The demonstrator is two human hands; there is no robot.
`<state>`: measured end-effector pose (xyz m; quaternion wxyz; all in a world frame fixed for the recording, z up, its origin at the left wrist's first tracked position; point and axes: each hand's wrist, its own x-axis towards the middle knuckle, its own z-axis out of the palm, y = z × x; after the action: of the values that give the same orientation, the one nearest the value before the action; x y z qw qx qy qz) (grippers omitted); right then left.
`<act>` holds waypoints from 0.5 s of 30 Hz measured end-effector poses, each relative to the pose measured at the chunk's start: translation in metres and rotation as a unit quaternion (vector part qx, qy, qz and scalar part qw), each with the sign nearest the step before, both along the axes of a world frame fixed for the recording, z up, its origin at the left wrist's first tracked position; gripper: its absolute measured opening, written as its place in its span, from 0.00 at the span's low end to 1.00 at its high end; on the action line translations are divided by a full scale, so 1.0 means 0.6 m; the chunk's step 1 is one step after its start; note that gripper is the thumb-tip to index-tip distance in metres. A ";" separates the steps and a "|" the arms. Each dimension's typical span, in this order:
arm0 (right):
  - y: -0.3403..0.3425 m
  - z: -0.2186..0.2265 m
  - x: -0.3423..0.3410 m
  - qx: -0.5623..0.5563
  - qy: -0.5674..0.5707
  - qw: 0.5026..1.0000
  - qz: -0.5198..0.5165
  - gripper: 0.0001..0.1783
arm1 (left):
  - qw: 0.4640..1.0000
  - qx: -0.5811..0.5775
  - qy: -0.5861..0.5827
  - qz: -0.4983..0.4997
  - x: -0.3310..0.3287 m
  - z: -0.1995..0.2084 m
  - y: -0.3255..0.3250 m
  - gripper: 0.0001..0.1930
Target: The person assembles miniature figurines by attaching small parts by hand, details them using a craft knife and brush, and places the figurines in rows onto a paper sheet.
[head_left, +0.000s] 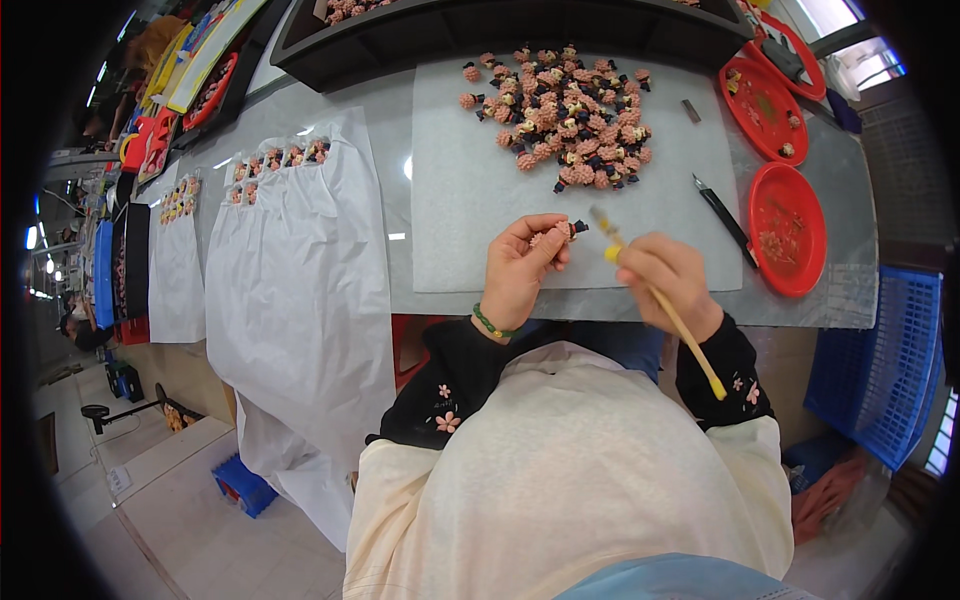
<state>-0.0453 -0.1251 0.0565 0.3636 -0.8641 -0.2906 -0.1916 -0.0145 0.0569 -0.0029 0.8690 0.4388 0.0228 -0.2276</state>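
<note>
Between the thumb and fingers of my left hand [521, 262] is a small figurine [574, 230], pink and dark blue, partly hidden by the fingers. My right hand [668, 278] grips a brush [680, 325] with a pale yellow handle. Its bristles point up and left, close to the figurine but apart from it. Beyond both hands, a heap of similar pink and dark figurines [575, 120] lies on a white sheet [455, 200] spread over the grey table.
A craft knife [725, 218] rests right of the sheet, against a red plate [805, 270] holding scraps. Another red plate [755, 125] stands behind it. A black tray [520, 28] spans the back. At left, figurines in rows [280, 160] lie on white plastic film [300, 260].
</note>
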 end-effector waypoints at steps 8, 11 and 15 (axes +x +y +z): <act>-0.107 -0.016 0.045 -0.246 -0.076 0.952 -0.167 0.17 | 0.999 -0.015 0.006 -0.029 0.000 0.006 0.002 0.11; -0.076 -0.003 0.034 -0.126 -0.027 0.973 -0.192 0.17 | 0.999 -0.035 0.011 -0.032 0.005 0.005 -0.002 0.11; 0.025 -0.001 0.013 0.125 0.128 0.979 -0.096 0.15 | 0.999 -0.011 0.003 -0.038 -0.001 0.011 0.008 0.11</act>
<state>-0.0373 -0.1099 0.0562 0.4834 -0.8528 -0.1312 -0.1480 -0.0151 0.0616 0.0040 0.8644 0.4289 0.0057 -0.2623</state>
